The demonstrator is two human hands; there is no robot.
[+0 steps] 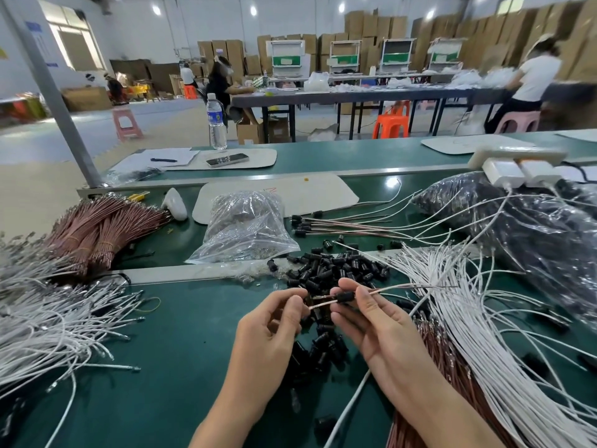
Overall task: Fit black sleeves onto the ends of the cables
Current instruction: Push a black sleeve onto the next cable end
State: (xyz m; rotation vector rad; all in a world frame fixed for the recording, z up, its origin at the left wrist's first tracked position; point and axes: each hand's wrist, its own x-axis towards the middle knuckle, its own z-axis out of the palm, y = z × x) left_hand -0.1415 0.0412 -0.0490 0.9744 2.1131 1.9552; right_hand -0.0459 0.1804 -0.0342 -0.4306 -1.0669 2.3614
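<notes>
I can't read any writing here. The water bottle (215, 119), upper left of centre, has a blurred blue label. The wall signs (33, 27) at upper left and the red scrawl (270, 190) on the white mat (323, 192) are just as illegible.

The right hand (378, 324) covers part of the black sleeve (345, 297) on the cable (323, 304).

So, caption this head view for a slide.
Left hand pinches a brown cable; right hand grips the black sleeve on it.

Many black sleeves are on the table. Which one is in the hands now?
The black sleeve pinched by the right hand, threaded on the brown cable that the left hand pinches. The others lie loose in the pile.
</notes>
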